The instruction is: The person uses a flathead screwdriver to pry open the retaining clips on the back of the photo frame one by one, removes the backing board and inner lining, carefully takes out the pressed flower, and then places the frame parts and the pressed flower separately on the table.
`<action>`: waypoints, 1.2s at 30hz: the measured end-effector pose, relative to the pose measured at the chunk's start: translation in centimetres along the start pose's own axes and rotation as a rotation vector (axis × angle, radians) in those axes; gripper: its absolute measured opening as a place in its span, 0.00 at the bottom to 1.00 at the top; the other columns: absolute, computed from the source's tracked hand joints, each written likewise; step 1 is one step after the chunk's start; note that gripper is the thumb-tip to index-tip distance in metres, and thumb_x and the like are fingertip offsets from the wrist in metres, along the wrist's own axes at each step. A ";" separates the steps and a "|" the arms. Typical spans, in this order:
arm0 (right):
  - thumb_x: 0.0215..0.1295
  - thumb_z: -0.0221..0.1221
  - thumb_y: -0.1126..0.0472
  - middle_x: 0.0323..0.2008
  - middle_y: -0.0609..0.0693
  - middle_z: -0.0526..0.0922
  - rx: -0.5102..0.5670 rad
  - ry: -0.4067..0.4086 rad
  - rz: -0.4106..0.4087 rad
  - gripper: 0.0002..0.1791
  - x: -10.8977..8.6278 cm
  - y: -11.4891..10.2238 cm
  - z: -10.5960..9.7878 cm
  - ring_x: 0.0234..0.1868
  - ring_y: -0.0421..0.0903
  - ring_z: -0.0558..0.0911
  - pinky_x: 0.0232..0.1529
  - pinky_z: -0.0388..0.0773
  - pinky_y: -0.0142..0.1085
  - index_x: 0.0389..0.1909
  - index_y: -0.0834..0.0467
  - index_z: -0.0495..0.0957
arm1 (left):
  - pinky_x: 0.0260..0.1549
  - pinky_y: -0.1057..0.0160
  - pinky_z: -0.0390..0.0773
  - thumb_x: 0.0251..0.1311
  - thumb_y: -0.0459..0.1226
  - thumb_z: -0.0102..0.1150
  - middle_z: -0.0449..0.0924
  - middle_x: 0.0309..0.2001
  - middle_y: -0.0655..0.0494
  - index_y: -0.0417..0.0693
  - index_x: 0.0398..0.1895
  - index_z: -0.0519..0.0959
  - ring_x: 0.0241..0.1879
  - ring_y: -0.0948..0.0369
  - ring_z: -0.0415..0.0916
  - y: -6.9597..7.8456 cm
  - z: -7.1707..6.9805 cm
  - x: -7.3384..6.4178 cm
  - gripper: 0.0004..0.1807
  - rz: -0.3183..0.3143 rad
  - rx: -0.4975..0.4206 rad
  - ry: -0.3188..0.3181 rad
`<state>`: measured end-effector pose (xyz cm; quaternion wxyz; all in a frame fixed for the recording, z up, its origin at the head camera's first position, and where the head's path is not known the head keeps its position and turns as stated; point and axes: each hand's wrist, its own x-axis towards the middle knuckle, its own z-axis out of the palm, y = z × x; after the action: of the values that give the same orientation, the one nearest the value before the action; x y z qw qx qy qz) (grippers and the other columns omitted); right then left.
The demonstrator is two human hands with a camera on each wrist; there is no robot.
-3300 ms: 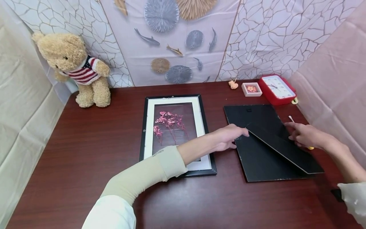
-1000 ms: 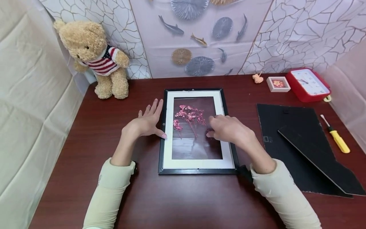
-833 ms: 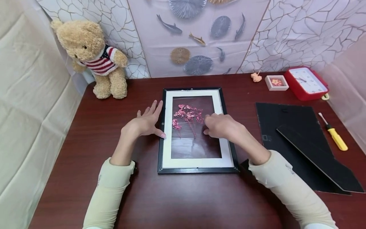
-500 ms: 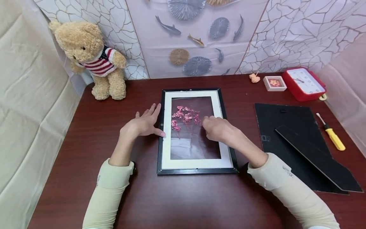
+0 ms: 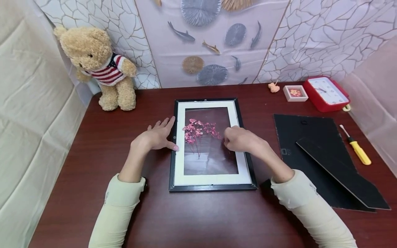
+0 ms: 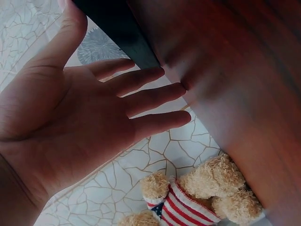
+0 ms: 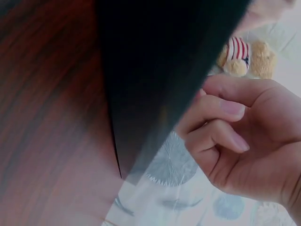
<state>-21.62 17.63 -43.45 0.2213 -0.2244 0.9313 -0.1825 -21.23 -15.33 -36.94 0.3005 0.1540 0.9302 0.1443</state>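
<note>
A black picture frame [image 5: 214, 188] with a white mat [image 5: 201, 179] lies on the table, showing pink dried flowers [image 5: 193, 130] on a dark, glossy panel. My left hand [image 5: 154, 137] spreads along the frame's left side, its thumb resting on the edge of the mat; the left wrist view shows the straight fingers [image 6: 155, 99] against the wood. My right hand [image 5: 240, 139] reaches over the right side, fingers curled, pinching at the right tip of the flower sprig. In the right wrist view the frame's dark edge hides its thumb and index tips, and two curled fingers [image 7: 218, 134] show.
To the right lies a black backing board [image 5: 310, 165] with its slanted stand [image 5: 341, 172], and a yellow-handled screwdriver [image 5: 356, 148]. Along the back stand a teddy bear [image 5: 96, 65], a small boxed flower [image 5: 295, 93], a peach-coloured ornament [image 5: 273, 87] and a red clock [image 5: 327, 93].
Both hands have come from the black board to the frame. The larger flower sprig has shifted left, over the smaller one, while the right hand moved slightly right. The left hand has stayed still lately.
</note>
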 end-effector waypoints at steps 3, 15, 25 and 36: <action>0.74 0.57 0.68 0.17 0.41 0.61 -0.001 0.019 -0.044 0.21 -0.2 0.5 -0.9 0.21 0.40 0.57 0.25 0.61 0.37 0.18 0.49 0.73 | 0.83 0.28 0.38 0.69 0.55 0.74 0.33 0.90 0.36 0.50 0.92 0.32 0.89 0.34 0.33 -1.8 0.9 1.6 0.68 -0.015 -0.011 0.021; 0.76 0.59 0.64 0.34 0.55 0.85 -0.009 0.143 0.108 0.13 -5.9 1.2 -11.5 0.34 0.49 0.79 0.37 0.75 0.42 0.47 0.70 0.88 | 0.83 0.28 0.42 0.68 0.56 0.75 0.38 0.90 0.35 0.53 0.93 0.35 0.88 0.32 0.34 -2.6 1.3 1.6 0.67 -0.015 0.002 0.031; 0.77 0.59 0.63 0.24 0.51 0.81 -0.004 0.205 0.205 0.12 -6.5 10.0 -13.7 0.33 0.48 0.79 0.38 0.73 0.37 0.41 0.70 0.84 | 0.84 0.30 0.45 0.72 0.51 0.72 0.39 0.89 0.30 0.46 0.92 0.36 0.87 0.30 0.34 -0.2 0.3 -0.5 0.63 0.008 -0.012 0.012; 0.76 0.60 0.63 0.23 0.52 0.78 -0.036 0.134 0.115 0.09 -4.9 16.9 -14.1 0.25 0.47 0.79 0.36 0.72 0.38 0.37 0.65 0.76 | 0.83 0.30 0.48 0.72 0.51 0.72 0.37 0.89 0.32 0.49 0.92 0.35 0.88 0.31 0.32 -0.2 0.5 -0.2 0.63 0.016 -0.035 0.008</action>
<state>-30.34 37.59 -37.47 0.1643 -0.1616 0.9586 -0.1671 -20.80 -15.47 -37.33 0.2982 0.1556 0.9274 0.1637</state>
